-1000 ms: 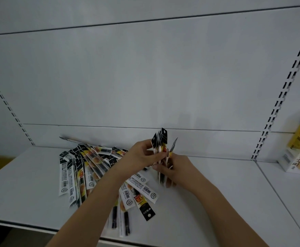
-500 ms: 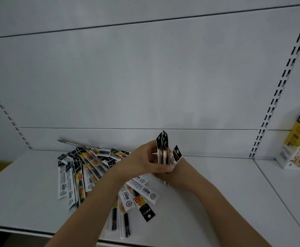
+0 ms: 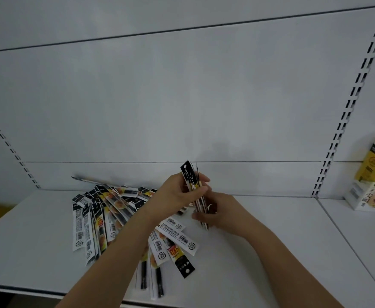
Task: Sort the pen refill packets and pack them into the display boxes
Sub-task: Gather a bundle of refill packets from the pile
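While the small bundle of refill packets (image 3: 193, 192) stands near upright just above the shelf (image 3: 271, 241), left hand (image 3: 177, 194) grips its upper part w/ curled fingers and right hand (image 3: 222, 213) curls round the lower end. Looks like the gathering/squaring step; next move prob needs another matching packet from the loose pile (image 3: 115, 218) fanned out at left, some overhanging the front edge. Display box (image 3: 373, 187) sits well apart at far right, beyond the shelf seam. Bare shelf lies between hands and box, back panel (image 3: 182, 96) close behind
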{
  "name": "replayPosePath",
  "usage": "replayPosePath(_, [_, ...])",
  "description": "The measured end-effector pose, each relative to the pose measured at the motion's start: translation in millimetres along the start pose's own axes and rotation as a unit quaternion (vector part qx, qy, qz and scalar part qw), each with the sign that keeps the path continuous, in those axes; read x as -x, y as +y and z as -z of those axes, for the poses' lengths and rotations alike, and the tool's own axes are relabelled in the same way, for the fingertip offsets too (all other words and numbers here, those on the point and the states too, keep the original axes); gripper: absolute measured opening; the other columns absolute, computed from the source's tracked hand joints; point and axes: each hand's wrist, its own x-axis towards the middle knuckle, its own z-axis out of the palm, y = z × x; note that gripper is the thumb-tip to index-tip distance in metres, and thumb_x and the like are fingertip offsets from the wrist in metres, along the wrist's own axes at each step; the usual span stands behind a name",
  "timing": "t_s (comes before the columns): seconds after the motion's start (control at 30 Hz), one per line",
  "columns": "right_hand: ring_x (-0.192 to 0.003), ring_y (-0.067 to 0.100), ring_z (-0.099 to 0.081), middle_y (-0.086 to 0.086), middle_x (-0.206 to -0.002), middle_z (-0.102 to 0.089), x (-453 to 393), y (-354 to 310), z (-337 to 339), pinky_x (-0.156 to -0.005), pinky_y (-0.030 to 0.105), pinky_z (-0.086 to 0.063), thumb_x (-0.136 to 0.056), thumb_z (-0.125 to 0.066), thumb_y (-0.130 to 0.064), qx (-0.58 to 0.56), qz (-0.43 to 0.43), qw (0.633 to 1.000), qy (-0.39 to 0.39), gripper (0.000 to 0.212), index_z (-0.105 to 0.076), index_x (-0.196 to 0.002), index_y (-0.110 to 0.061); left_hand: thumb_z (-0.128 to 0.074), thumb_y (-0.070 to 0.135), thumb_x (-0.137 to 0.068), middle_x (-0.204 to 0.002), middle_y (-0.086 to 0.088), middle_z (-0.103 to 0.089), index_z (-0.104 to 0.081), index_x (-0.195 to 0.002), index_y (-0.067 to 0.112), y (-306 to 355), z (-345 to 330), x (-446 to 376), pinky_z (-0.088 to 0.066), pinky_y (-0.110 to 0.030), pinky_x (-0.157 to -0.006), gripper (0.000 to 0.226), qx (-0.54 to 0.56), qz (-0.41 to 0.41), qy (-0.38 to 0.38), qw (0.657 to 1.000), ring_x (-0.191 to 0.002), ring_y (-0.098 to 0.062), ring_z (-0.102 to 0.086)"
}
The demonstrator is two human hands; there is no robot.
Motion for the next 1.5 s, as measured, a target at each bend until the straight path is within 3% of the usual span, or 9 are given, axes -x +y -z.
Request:
replayPosePath(0.2, [-0.049,0.001,-0.047,-0.009,-0.065,-0.056,0,1,-7,-0.051,0.016,-0.038,-0.086,-0.067,-0.026,0.016,-0.001,1.0,0.015,0.012,-0.055,-0.086,-0.025,-0.077,0.048,-0.077,-0.105,0.006,-0.071,-0.062,-0.113,0.039,-3,-3,2,-0.059,-0.048,-0.083,0.041,-0.026,-0.03,0.044,0.998,-0.087,-0.032,-0.068])
replayPosePath(0.3, [-0.055,0.001,-0.051,-0.009,-0.07,-0.06,1,0,-9,-0.053,0.016,-0.042,-0.084,-0.071,-0.031,0.021,0.001,1.0,0.022,0.018,-0.054,-0.091,-0.028,-0.073,0.036,-0.086,-0.096,0.012,-0.072,-0.062,-0.117,0.033,-1,-9,2,-0.056,-0.025,-0.068,0.033,-0.071,-0.041,0.072,0.994,-0.066,-0.002,-0.063])
replayPosePath(0.5, [-0.062,0.007,-0.064,-0.006,-0.074,-0.069,11,-10,9,-0.062,0.025,-0.054,-0.092,-0.064,-0.037,-0.15,-0.039,0.984,-0.083,0.017,-0.06,-0.097,-0.022,-0.051,0.057,-0.087,-0.108,-0.008,-0.07,-0.057,-0.117,0.03,5,5,3,-0.053,-0.049,-0.092,0.041,-0.116,0.007,0.017,0.993,-0.104,-0.025,-0.065])
replayPosePath(0.7, [-0.067,0.004,-0.065,-0.007,-0.088,-0.071,3,-20,16,-0.059,0.019,-0.053,-0.09,-0.069,-0.022,-0.113,-0.039,0.993,-0.025,0.013,-0.068,-0.103,-0.021,-0.051,0.034,-0.1,-0.108,0.003,-0.068,-0.049,-0.127,0.03,10,14,7,-0.053,-0.038,-0.089,0.027,-0.122,0.0,-0.035,0.992,-0.1,-0.014,-0.065])
replayPosePath(0.83, [-0.064,0.007,-0.065,-0.011,-0.077,-0.071,21,-24,28,-0.057,0.021,-0.051,-0.084,-0.073,-0.021,-0.092,-0.038,0.995,-0.015,0.013,-0.066,-0.088,-0.032,-0.057,0.06,-0.087,-0.109,-0.011,-0.07,-0.052,-0.124,0.043,16,11,14,-0.055,-0.054,-0.089,0.041,-0.083,0.013,-0.063,0.994,-0.1,-0.028,-0.068])
replayPosePath(1.03, [-0.059,0.0,-0.055,-0.015,-0.064,-0.061,86,-11,70,-0.055,0.016,-0.047,-0.087,-0.071,-0.017,-0.134,-0.094,0.983,0.082,0.012,-0.064,-0.089,-0.026,-0.048,0.036,-0.1,-0.105,0.012,-0.067,-0.058,-0.118,0.034,9,-34,0,-0.046,-0.022,-0.068,0.02,-0.002,-0.038,0.004,0.999,-0.075,-0.006,-0.064])
replayPosePath(1.17, [-0.061,-0.002,-0.056,-0.016,-0.076,-0.067,145,5,123,-0.056,0.017,-0.046,-0.089,-0.07,-0.02,-0.137,-0.133,0.959,0.21,0.014,-0.066,-0.103,-0.023,-0.051,0.041,-0.098,-0.117,0.014,-0.059,-0.055,-0.118,0.038,-23,-118,-2,-0.046,-0.027,-0.088,0.021,-0.115,-0.069,-0.038,0.99,-0.103,-0.004,-0.056])
replayPosePath(1.27, [-0.06,-0.003,-0.056,-0.014,-0.074,-0.067,185,15,165,-0.056,0.012,-0.043,-0.087,-0.072,-0.022,-0.123,-0.159,0.931,0.304,0.01,-0.067,-0.096,-0.023,-0.024,0.067,-0.083,-0.135,0.013,-0.043,-0.047,-0.137,0.032,-31,-184,-1,-0.031,-0.028,-0.106,0.067,-0.271,-0.108,-0.116,0.949,-0.124,-0.012,-0.04])
replayPosePath(1.5, [-0.059,0.011,-0.058,-0.001,-0.069,-0.068,231,36,264,-0.06,0.021,-0.047,-0.086,-0.072,-0.012,-0.109,-0.112,0.895,0.418,0.007,-0.069,-0.091,-0.007,-0.026,0.062,-0.082,-0.132,0.008,-0.047,-0.052,-0.133,0.031,-26,-233,-34,-0.032,-0.035,-0.096,0.065,-0.361,-0.16,-0.072,0.916,-0.122,-0.019,-0.044])
